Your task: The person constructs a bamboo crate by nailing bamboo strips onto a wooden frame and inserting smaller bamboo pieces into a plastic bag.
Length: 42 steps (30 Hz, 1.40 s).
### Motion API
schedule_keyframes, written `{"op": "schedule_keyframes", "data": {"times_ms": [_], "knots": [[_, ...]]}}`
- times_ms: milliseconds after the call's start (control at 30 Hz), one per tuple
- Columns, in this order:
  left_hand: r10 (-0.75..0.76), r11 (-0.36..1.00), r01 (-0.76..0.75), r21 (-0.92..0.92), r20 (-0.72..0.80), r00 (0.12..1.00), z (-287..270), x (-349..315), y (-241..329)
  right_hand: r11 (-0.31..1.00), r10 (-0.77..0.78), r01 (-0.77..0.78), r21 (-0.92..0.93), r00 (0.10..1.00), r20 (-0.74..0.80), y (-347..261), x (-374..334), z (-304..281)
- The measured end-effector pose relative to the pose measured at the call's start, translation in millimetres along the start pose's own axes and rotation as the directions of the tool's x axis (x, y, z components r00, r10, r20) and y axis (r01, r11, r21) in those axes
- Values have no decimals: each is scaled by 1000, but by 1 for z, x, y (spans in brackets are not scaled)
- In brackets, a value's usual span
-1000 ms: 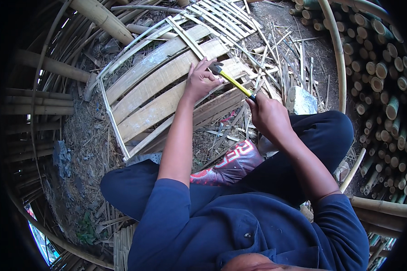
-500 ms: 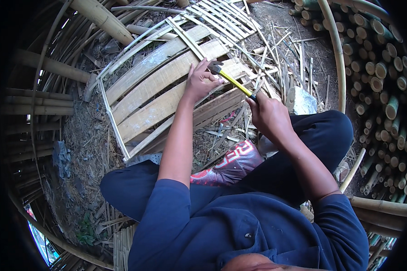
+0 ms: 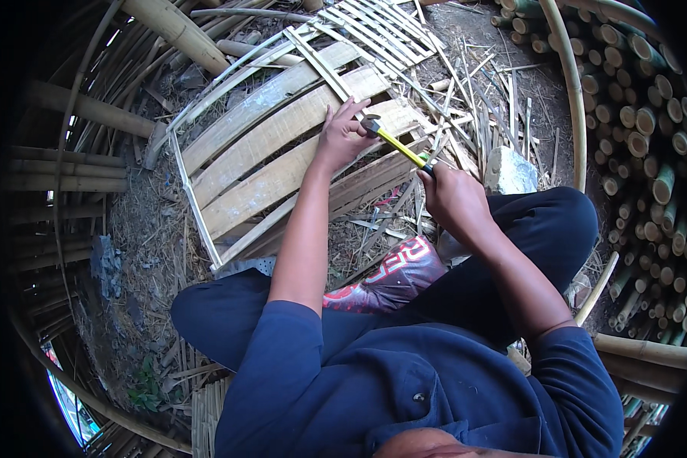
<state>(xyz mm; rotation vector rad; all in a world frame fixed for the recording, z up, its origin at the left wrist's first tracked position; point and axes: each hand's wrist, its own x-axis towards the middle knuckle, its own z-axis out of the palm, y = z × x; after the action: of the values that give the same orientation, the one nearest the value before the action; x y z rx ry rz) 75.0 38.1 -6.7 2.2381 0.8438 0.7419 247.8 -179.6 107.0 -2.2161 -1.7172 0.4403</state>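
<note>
My right hand (image 3: pixel 456 197) is wrapped round the dark end of a hammer (image 3: pixel 401 146) with a yellow handle. Its metal head is right beside the fingertips of my left hand (image 3: pixel 343 137). Thumb and forefinger of that hand are pinched together at the end of a pale bamboo strip (image 3: pixel 317 62), the other fingers stretched out; what the pinch holds is too small to make out. Under both hands is a slatted wooden crate (image 3: pixel 267 166) of broad planks, with thin pale strips along its edges.
A lattice of thin slats (image 3: pixel 378 34) lies beyond the crate. Stacked bamboo poles (image 3: pixel 641 122) fill the right side. A pale stone block (image 3: pixel 510 172) sits near my right knee, and a printed red and dark bag (image 3: pixel 393 278) lies between my legs. Split offcuts litter the ground.
The hammer head has come down slightly, closer to the fingertips of my left hand. My left hand stays at the same spot on the crate.
</note>
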Motion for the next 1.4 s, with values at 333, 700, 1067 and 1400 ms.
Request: {"op": "schedule_keyframes", "data": {"times_ms": [333, 700, 1067, 1400], "knots": [[-23, 998, 24, -53, 17, 1000, -3, -2, 4, 999, 30, -29, 20, 999, -37, 0, 2, -7], [-19, 1000, 19, -5, 10, 1000, -3, -3, 2, 999, 3, -3, 44, 1000, -5, -7, -1, -12], [-43, 998, 45, -44, 40, 998, -3, -2, 1, 995, 33, -29, 98, 999, -35, -12, 0, -14], [-39, 998, 40, -40, 31, 999, -2, -1, 0, 994, 57, -55, 98, 998, -21, -14, -1, -17]]}}
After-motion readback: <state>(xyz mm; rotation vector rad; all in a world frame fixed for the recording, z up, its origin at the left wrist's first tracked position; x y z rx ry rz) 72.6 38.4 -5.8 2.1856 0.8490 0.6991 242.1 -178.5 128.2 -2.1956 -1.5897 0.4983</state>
